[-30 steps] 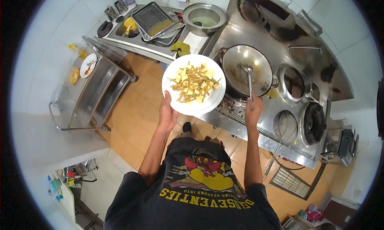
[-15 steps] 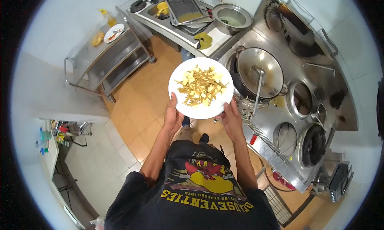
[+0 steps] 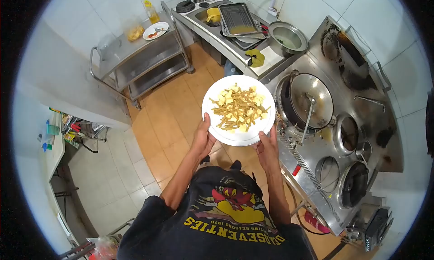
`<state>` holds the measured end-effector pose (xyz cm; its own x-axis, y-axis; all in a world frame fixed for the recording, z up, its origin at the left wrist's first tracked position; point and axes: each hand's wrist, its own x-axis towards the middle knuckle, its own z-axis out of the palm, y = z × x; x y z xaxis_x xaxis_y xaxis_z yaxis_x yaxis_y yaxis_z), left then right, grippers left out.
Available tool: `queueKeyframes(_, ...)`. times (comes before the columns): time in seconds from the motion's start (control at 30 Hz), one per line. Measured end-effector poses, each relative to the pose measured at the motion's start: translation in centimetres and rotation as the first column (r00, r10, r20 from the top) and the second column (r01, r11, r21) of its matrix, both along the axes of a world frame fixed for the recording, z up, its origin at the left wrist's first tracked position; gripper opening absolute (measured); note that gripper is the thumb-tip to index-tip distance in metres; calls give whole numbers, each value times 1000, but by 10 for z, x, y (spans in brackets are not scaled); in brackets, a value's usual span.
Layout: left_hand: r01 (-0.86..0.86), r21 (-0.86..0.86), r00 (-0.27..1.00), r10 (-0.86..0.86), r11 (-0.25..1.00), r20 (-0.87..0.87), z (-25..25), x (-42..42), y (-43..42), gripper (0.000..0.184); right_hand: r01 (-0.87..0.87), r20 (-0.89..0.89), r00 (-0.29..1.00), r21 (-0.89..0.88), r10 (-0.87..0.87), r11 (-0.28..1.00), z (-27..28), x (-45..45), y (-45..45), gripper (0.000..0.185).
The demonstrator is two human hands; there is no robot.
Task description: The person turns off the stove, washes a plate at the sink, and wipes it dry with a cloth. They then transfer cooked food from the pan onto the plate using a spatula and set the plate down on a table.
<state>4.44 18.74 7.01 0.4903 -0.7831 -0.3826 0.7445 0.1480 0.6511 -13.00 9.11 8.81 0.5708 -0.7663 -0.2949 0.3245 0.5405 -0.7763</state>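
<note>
A white plate (image 3: 212, 89) is held level in front of me, bearing brown bean-like strips with pale yellow chunks (image 3: 239, 108). My left hand (image 3: 204, 138) grips its lower left rim, thumb on top. At the lower right rim, my right hand (image 3: 267, 148) holds it too, with the fingers partly hidden beneath. To the right of the plate, a wok (image 3: 322, 97) rests on the stove, and a metal ladle (image 3: 308, 117) leans in it with its handle over the near edge.
A steel trolley (image 3: 149, 56) at the upper left carries a small plate (image 3: 150, 35), a bottle (image 3: 152, 14) and a bag of food. Trays (image 3: 239, 20) lie over the sink beside a large pot (image 3: 288, 38). The steel stove (image 3: 312, 147) runs along my right.
My right hand has let go of the ladle and taken hold of the plate's right side. The ladle now rests in the wok. The view has turned left, towards the trolley.
</note>
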Motion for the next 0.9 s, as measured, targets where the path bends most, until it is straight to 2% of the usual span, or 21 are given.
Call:
queueKeyframes(0.1,52,-23,998,-52,998,19,0,17,11,54,-32,12,999,-57,33,998,-10,6,10,58)
queueKeyframes(0.33,203,2,969,-201,979,143,14,55,36,55,82,-1,997,-59,-82,995,-5,32,52,57)
queueKeyframes(0.43,286,-56,950,-275,957,151,12,71,42,56,108,-10,994,-80,-109,991,-7,37,62,60)
queueKeyframes(0.6,313,-42,940,-303,949,158,9,84,47,58,160,-27,986,-108,-164,981,-11,42,80,56)
queueKeyframes(0.9,402,-15,901,-393,915,183,9,96,53,59,244,-1,970,-70,-244,967,-3,41,104,60)
